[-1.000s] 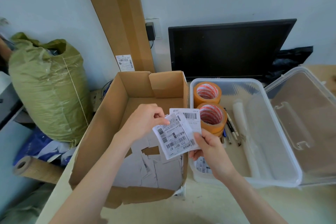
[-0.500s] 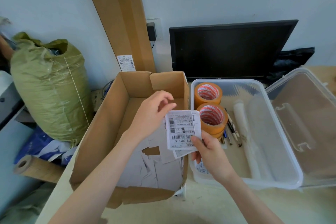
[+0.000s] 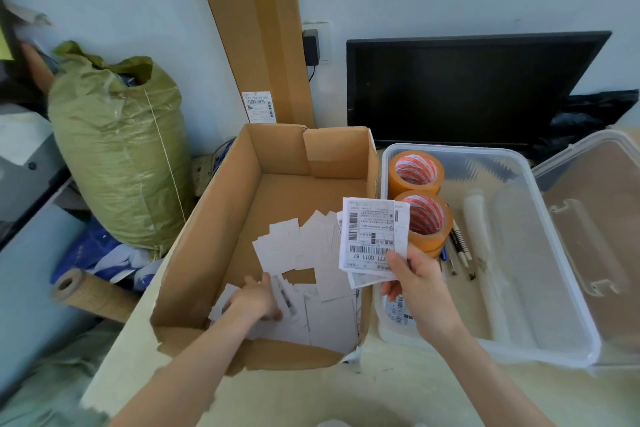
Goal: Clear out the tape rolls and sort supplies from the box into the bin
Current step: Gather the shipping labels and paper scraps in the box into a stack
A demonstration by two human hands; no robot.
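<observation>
Since a second ago our left hand (image 3: 254, 300) dropped onto the box's (image 3: 221, 218) papers (image 3: 311, 253), grip unclear; right hand (image 3: 417, 282) pinches labels (image 3: 374, 232). Next: grab more.

The box (image 3: 214, 253) sits left of the bin (image 3: 554, 253), which holds two tape rolls (image 3: 415, 173).

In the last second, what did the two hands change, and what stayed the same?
The left hand let go of the labels and went down into the cardboard box, onto the loose slips. The right hand kept holding the labels. Tape rolls and bin stayed put.
</observation>
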